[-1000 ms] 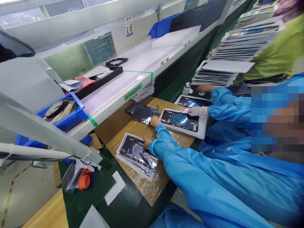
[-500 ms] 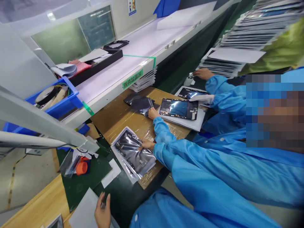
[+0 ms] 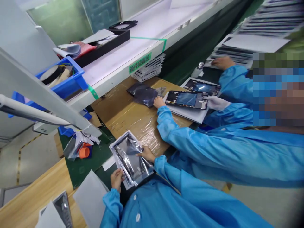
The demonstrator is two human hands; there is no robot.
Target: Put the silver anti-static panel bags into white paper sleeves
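A dark tablet panel in a shiny clear bag [image 3: 133, 156] lies on a white sheet [image 3: 113, 146] at the near edge of the bench. My right hand [image 3: 147, 154] grips the bagged panel at its right edge, thumb on top. At the lower left edge of the sheet, my left hand [image 3: 117, 180] has its fingers bent together; whether they pinch the edge is hidden. Left of that hand lies a pale folded sheet [image 3: 91, 198]. Under the bagged panel's far side is brown cardboard [image 3: 147, 126] with clear film on it.
A co-worker's bare hand [image 3: 159, 102] touches dark bags [image 3: 143, 93]; another person's gloved hand [image 3: 217, 103] holds an open tablet housing [image 3: 186, 99]. A white shelf [image 3: 104, 84] overhangs the bench, with a slanted post [image 3: 54, 107] at left. Sheets are stacked [image 3: 263, 27] at far right.
My left hand has come up and right from the pale folded sheet to the white sheet's edge. The bagged panel has shifted towards me, my right hand still on it. The view has tilted.
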